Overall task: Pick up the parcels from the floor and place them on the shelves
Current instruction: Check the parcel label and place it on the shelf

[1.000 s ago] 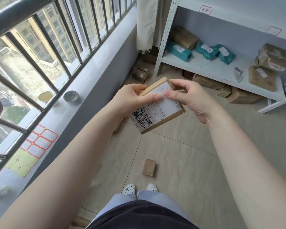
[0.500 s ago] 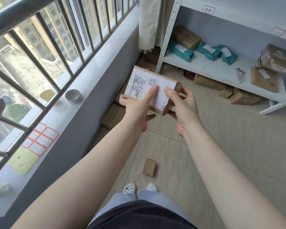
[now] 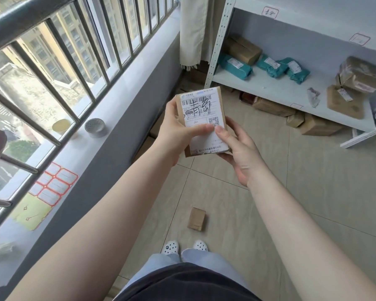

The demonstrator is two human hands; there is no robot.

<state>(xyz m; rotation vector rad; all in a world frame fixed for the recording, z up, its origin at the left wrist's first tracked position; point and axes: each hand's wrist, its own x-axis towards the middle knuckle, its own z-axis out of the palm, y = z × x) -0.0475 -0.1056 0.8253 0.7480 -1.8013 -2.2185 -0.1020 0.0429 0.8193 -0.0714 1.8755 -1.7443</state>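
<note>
I hold a small brown cardboard parcel (image 3: pixel 201 109) with a white shipping label facing me, upright at chest height. My left hand (image 3: pixel 174 135) grips its left side with the thumb across the label. My right hand (image 3: pixel 237 148) supports its lower right corner, thumb on the label. A second small brown parcel (image 3: pixel 196 218) lies on the tiled floor just in front of my feet. The white metal shelf (image 3: pixel 276 88) stands at the upper right, holding teal bagged parcels (image 3: pixel 234 66) and brown parcels (image 3: pixel 358 78).
More brown boxes (image 3: pixel 317 124) lie on the floor under the shelf, and some against the wall below the window. A barred window and sill (image 3: pixel 78 148) run along the left, with a tape roll (image 3: pixel 94 126), a cup and sticker sheets (image 3: pixel 54 183). A curtain (image 3: pixel 195 31) hangs at the corner.
Both hands have turned the parcel from lying sideways to upright, so the label now faces me straight on. The parcel has stayed at about the same height.
</note>
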